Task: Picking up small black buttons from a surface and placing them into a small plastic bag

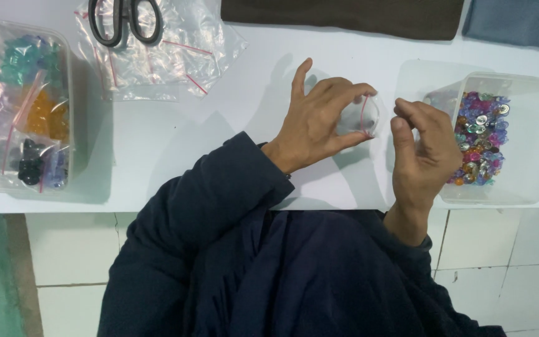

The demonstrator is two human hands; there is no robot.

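Left hand (319,122) fingers (curled) around small clear bag (363,117)

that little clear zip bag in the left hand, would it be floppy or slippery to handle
Probably floppy: the small clear bag bows between the left hand fingertips rather than standing flat. Likely very light, since it looks empty. Its glossy film may be slippery, so the right hand close beside it could help steady it.

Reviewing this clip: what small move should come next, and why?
Probably the right hand drops what it pinches into the small clear bag; the left hand holds the bag's red-edged mouth toward it, and the tub of coloured gems sits just beside.
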